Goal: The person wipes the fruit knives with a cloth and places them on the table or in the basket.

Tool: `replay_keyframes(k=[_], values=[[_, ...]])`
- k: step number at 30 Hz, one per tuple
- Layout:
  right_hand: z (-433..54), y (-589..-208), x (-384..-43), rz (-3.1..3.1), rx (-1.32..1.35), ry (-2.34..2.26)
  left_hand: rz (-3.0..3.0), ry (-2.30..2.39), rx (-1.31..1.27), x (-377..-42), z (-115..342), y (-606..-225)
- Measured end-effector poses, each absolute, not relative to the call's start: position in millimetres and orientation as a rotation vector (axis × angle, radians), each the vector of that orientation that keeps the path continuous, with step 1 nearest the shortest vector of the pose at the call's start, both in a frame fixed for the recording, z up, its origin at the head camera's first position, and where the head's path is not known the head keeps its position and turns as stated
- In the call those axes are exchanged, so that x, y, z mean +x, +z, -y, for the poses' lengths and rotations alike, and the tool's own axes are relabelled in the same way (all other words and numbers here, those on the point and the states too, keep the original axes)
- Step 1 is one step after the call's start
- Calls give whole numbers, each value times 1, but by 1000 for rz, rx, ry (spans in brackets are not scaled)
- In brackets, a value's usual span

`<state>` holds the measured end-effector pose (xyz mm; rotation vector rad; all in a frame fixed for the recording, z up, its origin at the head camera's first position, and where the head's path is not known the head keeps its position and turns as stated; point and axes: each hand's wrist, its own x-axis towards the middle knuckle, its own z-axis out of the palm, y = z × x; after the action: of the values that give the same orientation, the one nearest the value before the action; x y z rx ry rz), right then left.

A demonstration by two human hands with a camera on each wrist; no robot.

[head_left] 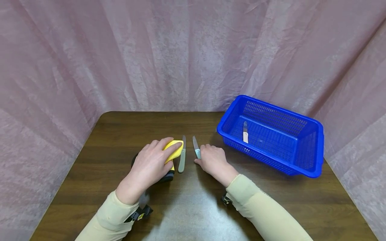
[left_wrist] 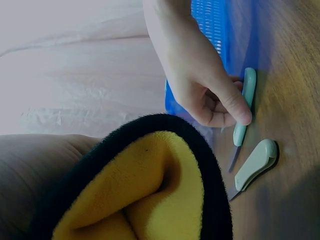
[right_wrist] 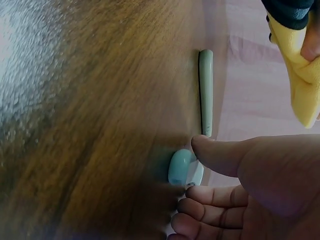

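A brown wooden table bears a blue latticed plastic basket. The left hand grips a black-edged yellow plush cloth; the right hand pinches a turquoise-handled knife near a sage-handled knife. Only the head view shows the basket's white-handled knife.

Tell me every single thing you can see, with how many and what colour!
Cloth: 1, yellow with dark edging, in the left grip
Blue-handled knife: 1, light blue handle, on the table under the right grip
Green-handled knife: 1, grey-green handle, on the table between both grips
Pink-handled knife: 1, pale pink handle, inside the basket
Basket: 1, blue, on the table's far right
Table: 1, brown, under everything
Curtain: pink, behind the table; panel count unclear
Wrist gear: 2, black, one at each wrist
Sleeves: 2, pale yellow-green, on the arms
Left grip: 1, holding the cloth
Right grip: 1, pinching the light blue handle
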<state>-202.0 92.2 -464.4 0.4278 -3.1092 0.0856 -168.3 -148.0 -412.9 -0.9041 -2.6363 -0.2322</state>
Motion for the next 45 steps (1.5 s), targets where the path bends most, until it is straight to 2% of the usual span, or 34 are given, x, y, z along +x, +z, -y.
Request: replay_keyframes(k=[8,15,21,31,38,45], values=[[-99,-470,-210,3164,389,114,2620,-230,-910,-169,147,-410],[-122,-536,-247,3148,395,153,2610,-242,-913,-170,143,-407],[-133,-554,-255,3139,401,155,2589,-248,-921,-170,140,-405],[-150,-554,-249,3088,460,288,2566,-256,-937,-173,136,-397],[-150,-506,-215,3024,474,369,2559,-265,-945,-179,130,-386],[-159,-491,-204,2886,452,402,2550,-311,-927,-183,125,-369]])
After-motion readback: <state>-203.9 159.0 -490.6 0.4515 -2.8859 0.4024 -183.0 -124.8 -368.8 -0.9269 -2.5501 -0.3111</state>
